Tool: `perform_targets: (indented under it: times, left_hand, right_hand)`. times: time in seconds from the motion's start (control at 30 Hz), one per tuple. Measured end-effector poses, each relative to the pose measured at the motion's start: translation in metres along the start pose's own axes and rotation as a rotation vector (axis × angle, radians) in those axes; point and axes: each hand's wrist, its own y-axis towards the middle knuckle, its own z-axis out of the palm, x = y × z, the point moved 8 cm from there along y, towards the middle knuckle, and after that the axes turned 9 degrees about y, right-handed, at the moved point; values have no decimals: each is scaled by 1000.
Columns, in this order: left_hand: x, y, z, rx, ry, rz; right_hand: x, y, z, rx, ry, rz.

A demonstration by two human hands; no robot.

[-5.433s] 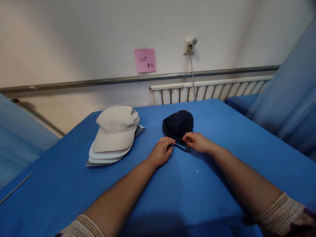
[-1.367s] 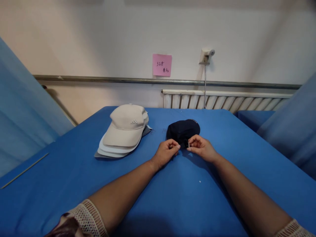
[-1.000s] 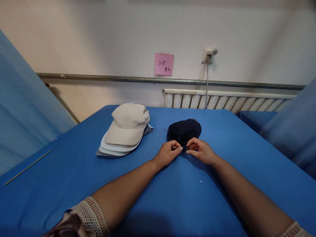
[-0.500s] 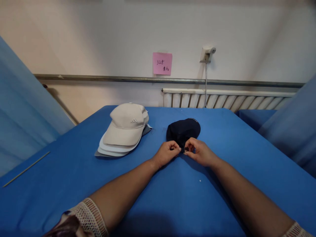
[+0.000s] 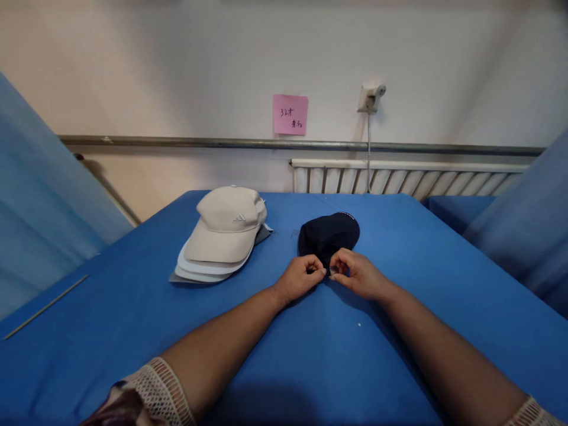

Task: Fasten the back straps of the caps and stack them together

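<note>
A dark navy cap lies on the blue-covered table, its brim pointing to the far right. At its near edge, the strap end, my left hand pinches the fabric between thumb and forefinger. My right hand pinches the same edge from the other side, and the fingertips of both hands almost meet. A small shiny bit, perhaps a buckle, shows by the right fingertips; its detail is too small to make out. To the left sits a stack of caps with a beige cap on top and pale and grey brims below.
A thin stick lies at the table's left side. Behind the table are a radiator, a metal rail, a socket with a plugged cord and a pink note. Blue curtains hang at both sides.
Both hands stay at the cap's near edge, with only slight finger movement. The view has shifted very slightly.
</note>
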Motion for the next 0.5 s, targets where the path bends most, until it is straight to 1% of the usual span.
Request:
perform_targets:
  times: [0.27, 0.4, 0.5]
  left_hand:
    - [1, 0, -1, -19, -17, -4]
    - [1, 0, -1, -24, -25, -14]
    - [1, 0, 0, 1, -40, -23]
  right_hand:
    - [-8, -1, 3, 3, 25, 82]
    - [-6, -1, 3, 10, 36, 91]
    - [-5, -1, 2, 7, 36, 88]
